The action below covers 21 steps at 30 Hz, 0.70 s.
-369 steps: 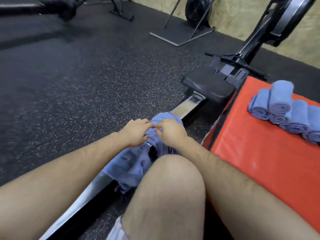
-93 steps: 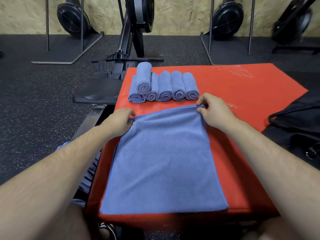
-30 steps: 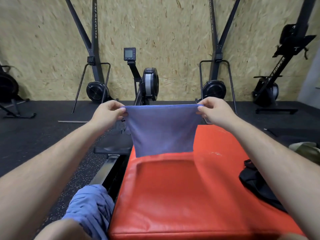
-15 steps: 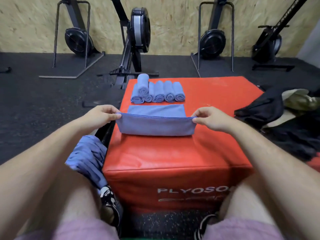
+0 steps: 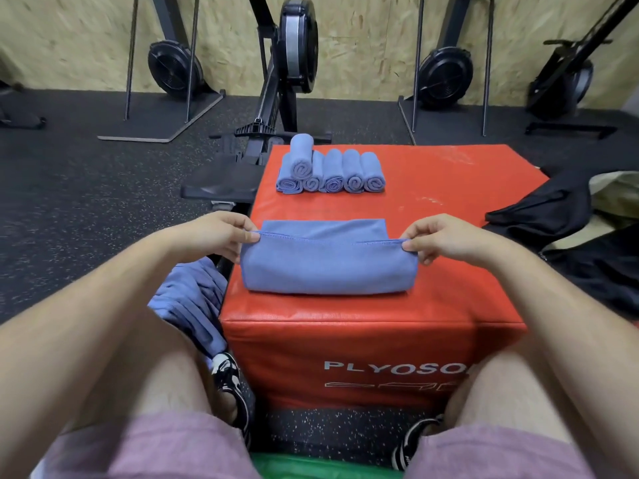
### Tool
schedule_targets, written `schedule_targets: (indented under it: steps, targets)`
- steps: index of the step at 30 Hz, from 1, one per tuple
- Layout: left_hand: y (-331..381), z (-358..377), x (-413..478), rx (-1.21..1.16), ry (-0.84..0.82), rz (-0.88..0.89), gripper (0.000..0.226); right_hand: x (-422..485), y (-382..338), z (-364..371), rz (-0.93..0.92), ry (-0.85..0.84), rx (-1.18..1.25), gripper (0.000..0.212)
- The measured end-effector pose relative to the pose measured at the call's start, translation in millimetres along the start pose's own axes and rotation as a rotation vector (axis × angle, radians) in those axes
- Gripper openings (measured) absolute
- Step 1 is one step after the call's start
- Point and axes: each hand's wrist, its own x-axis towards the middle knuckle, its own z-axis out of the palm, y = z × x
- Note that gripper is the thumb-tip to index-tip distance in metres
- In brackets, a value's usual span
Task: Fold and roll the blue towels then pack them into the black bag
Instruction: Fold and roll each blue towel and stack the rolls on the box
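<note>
The head view is looking down on a red plyo box (image 5: 432, 209) that is serving as the worktop, with the person sitting at its near edge. A folded blue towel (image 5: 328, 267) is lying across the near half of the top, its fold facing the near edge and its loose stitched hems facing away. The left hand (image 5: 221, 233) is pinching the towel's upper left corner between thumb and fingers (image 5: 249, 237), and the right hand (image 5: 439, 236) is pinching the upper right corner in the same way, so the top layer is stretching between the two grips while the rest is resting on the box. Six rolled towels (image 5: 330, 171) are sitting near the far left corner, five side by side and touching, one lying on top at the left end. A heap of loose blue towels (image 5: 190, 302) is hanging just off the left edge, beside the person's left knee. The black bag (image 5: 546, 205) is lying on the floor beyond the right edge, well apart from both hands.
</note>
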Motion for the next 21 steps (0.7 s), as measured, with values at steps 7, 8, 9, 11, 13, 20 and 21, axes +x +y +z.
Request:
schedule_targets:
  steps: [7, 8, 9, 11, 13, 20, 21]
  targets:
    - [-6.3, 2.9, 34.0, 0.021, 0.183, 0.007, 0.008, 34.7, -0.1, 0.0, -0.003, 0.130, -0.116, 0.008]
    - [-8.1, 4.1, 41.6, 0.016, 0.218, 0.001, 0.009, 43.4, 1.4, 0.5, -0.003, 0.147, -0.135, 0.007]
    - [-10.0, 5.3, 49.8, 0.015, 0.249, -0.005, 0.011, 52.1, 2.7, 1.1, -0.005, 0.162, -0.156, 0.007]
    - [-13.8, 8.1, 65.7, 0.026, 0.306, -0.015, 0.012, 69.3, 4.9, 2.7, -0.008, 0.184, -0.207, 0.008]
    - [-17.1, 11.2, 80.6, 0.064, 0.353, -0.025, 0.013, 85.7, 8.8, 5.5, -0.009, 0.194, -0.262, 0.011]
    - [-37.1, 21.5, 115.9, 0.247, 0.441, -0.077, 0.009, 120.1, 31.3, 16.5, 0.051, 0.285, -0.385, 0.007]
    - [-38.9, 22.3, 117.3, 0.257, 0.461, -0.074, 0.009, 122.7, 31.9, 16.7, 0.062, 0.297, -0.390, 0.007]
